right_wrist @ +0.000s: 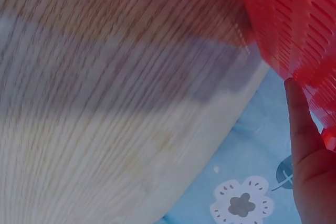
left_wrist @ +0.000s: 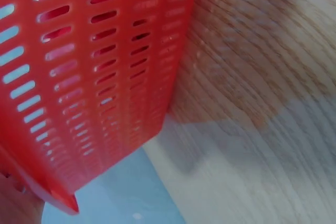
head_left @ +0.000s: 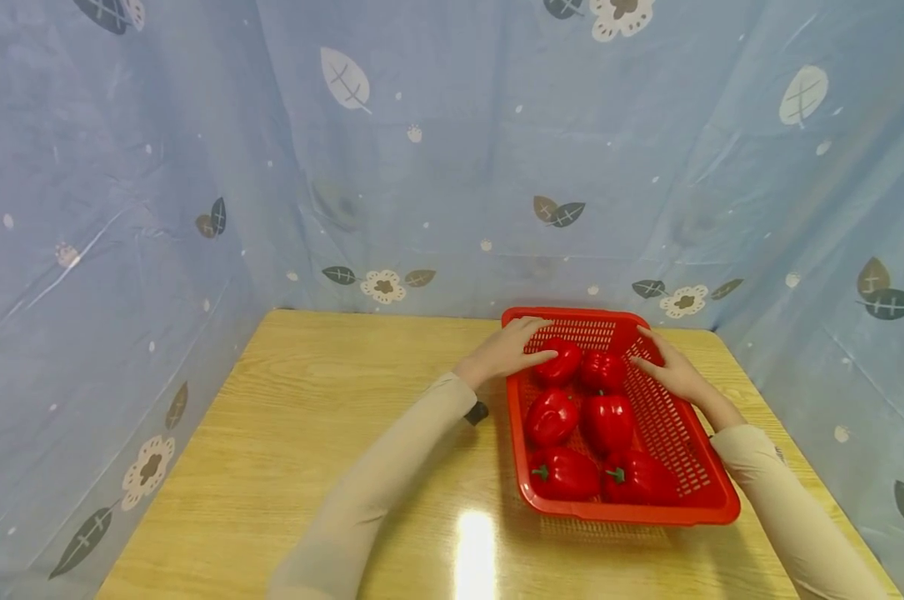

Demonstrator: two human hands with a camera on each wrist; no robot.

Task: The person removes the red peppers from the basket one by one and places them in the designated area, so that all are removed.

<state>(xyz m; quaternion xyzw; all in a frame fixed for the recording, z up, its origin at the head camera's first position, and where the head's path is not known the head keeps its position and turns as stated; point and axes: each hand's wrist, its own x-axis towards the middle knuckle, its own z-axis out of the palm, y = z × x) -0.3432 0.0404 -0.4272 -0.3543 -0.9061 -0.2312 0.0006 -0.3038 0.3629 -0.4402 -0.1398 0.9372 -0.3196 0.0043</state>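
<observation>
On the counter (head_left: pixel 347 375) sits a red basket (head_left: pixel 624 512), its long side running near to far. The left grip (head_left: pixel 506 348) and right grip (head_left: pixel 678 373) (both spread, just as near) are at its sides, with six peppers (head_left: pixel 607 422) inside.

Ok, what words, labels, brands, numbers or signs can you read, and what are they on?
None readable. The red basket, peppers and table show no lettering; the blue cloth bears printed leaves and flowers.
A small dark mark beside the right sleeve is too small to read.
</observation>
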